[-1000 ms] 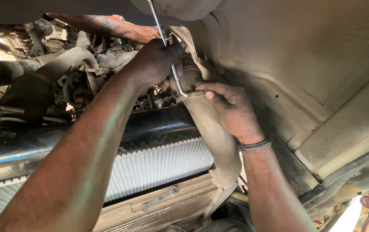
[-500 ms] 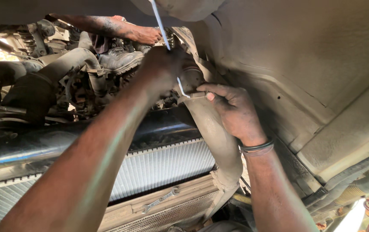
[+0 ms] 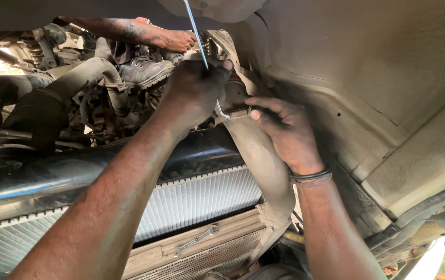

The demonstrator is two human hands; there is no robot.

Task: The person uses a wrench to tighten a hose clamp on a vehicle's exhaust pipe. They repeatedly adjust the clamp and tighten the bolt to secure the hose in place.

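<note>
Underneath, radiator point(image 3: 191, 202), spanner point(image 3: 196, 240) and another person's hand point(image 3: 173, 39) crowd both hands.

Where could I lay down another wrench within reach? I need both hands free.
The flat ledge under the finned radiator has bare room to the right of the spanner already lying there. Up around the left hand, right hand, long wrench, hoses and another person's hand it is crowded.

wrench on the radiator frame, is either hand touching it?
No. The spare wrench lies alone on the frame, below the left hand and right hand.
</note>
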